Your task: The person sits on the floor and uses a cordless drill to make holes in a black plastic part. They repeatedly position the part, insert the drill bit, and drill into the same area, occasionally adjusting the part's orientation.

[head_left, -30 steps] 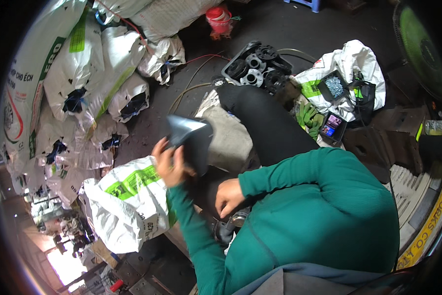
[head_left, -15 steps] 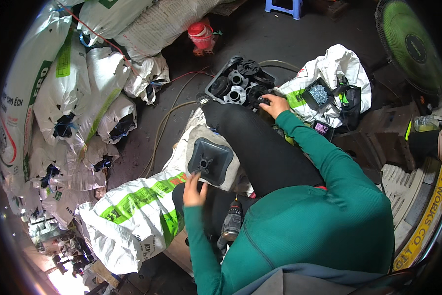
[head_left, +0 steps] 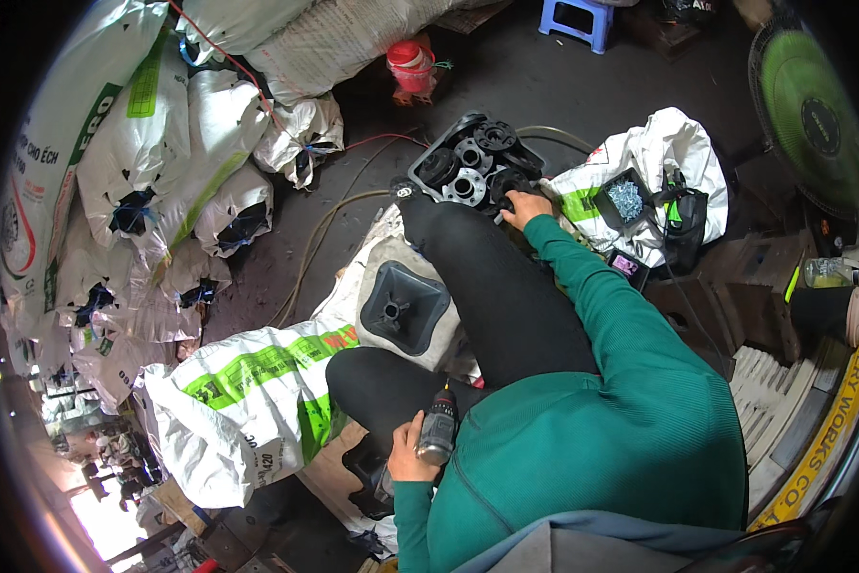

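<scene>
Left hand point(head_left: 410, 454) at lower centre of frame, wrapped about the handle of a drill point(head_left: 440, 427); bit points up-frame. Right hand point(head_left: 527, 207) above centre, fingers bent at the lower right edge of a tray point(head_left: 437, 143) of round parts point(head_left: 466, 188), black and grey; fingertips partly lost against the dark parts, cannot tell whether they grip one.

Square part point(head_left: 423, 332), dark grey with a central hub, lies mid-frame on a pale block point(head_left: 377, 334), well apart from the right hand. Right of the tray: white sack point(head_left: 678, 153) bearing a box of screws point(head_left: 626, 201). Green fan point(head_left: 816, 129) at upper right, red bucket point(head_left: 411, 62) at upper centre.
</scene>
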The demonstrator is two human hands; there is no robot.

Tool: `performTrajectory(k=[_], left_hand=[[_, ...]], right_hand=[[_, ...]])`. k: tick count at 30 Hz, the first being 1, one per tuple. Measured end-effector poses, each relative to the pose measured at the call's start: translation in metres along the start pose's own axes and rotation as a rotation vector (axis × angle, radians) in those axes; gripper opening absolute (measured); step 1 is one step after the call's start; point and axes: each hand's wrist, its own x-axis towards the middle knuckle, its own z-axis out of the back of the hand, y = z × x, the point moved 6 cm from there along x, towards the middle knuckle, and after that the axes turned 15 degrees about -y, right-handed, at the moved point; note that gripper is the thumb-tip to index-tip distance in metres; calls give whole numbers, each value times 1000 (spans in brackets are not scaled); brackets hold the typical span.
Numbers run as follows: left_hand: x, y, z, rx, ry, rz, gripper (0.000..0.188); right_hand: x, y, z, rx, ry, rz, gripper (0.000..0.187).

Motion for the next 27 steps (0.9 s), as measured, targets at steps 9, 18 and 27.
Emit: performTrajectory(k=[9, 18, 27], left_hand=[[21, 14, 47, -384, -266, 107, 55], [11, 37, 109, -789, -674, 375, 41], [-7, 48, 84, -620, -601, 399, 43]], right_hand=[[16, 15, 134, 733, -432, -384, 24], [-60, 275, 44, 1231, 596, -271, 39], [-106, 224, -84, 642, 653, -295, 51]])
